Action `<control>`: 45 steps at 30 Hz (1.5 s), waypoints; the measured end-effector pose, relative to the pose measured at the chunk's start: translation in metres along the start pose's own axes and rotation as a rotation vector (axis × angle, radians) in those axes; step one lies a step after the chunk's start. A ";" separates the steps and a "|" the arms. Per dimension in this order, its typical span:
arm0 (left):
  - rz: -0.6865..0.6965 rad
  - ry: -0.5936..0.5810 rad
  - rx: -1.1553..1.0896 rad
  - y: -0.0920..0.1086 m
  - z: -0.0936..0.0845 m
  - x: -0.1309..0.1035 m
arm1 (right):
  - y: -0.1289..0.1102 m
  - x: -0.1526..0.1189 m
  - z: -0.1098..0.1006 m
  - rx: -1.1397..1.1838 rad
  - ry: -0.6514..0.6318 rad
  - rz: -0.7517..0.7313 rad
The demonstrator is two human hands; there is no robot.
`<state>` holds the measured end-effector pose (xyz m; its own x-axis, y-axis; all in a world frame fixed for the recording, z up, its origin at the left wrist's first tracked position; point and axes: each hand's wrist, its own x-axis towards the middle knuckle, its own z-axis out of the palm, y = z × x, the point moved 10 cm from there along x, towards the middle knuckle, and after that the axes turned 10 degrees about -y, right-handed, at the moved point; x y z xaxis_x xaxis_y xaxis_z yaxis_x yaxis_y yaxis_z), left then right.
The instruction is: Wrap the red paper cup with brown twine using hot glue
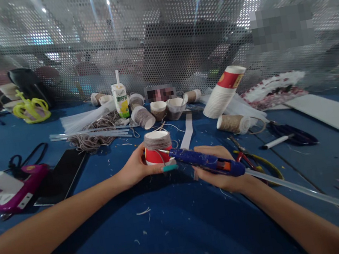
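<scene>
My left hand [137, 167] is closed round a red and white paper cup [153, 156], turned bottom up. Grey-brown cord [158, 141] is wound round its upper part. In my right hand [217, 160] is a blue glue gun [208, 161], its nozzle touching or very close to the cup's side just under the cord. A long clear glue stick [318, 197] runs out of the gun's back end toward the lower right. One left fingertip shows a teal nail near the nozzle.
Behind the cup lie a cord pile [93, 137], cord-wrapped cups [143, 117] and a drink carton [121, 100]. A leaning paper cup stack [219, 97], scissors [256, 160] and a white board [332, 112] are right. A phone [62, 176] and purple device [20, 188] lie left.
</scene>
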<state>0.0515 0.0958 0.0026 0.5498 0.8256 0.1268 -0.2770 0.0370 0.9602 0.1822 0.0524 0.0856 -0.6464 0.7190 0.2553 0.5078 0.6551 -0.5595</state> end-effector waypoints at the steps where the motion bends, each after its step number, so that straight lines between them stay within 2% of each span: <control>1: 0.003 0.000 -0.008 0.000 0.000 0.000 | 0.000 0.000 0.000 0.001 0.000 -0.001; 9: 0.025 -0.025 -0.082 0.004 0.004 0.000 | -0.007 0.000 -0.002 -0.008 0.006 -0.024; 22: 0.044 -0.093 -0.114 0.003 0.006 0.001 | -0.006 -0.001 -0.004 -0.015 0.022 -0.017; 30: 0.032 -0.164 -0.176 0.002 0.011 -0.001 | -0.008 0.000 -0.005 0.015 0.040 -0.041; 38: -0.047 -0.077 -0.070 -0.007 0.004 -0.002 | -0.011 0.001 -0.003 0.028 0.054 -0.075; 45: -0.040 -0.118 -0.079 -0.008 0.006 0.000 | -0.010 0.000 -0.002 0.024 0.040 -0.082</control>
<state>0.0587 0.0925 -0.0034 0.6493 0.7506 0.1221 -0.3117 0.1163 0.9430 0.1783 0.0458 0.0926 -0.6612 0.6727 0.3321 0.4402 0.7064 -0.5544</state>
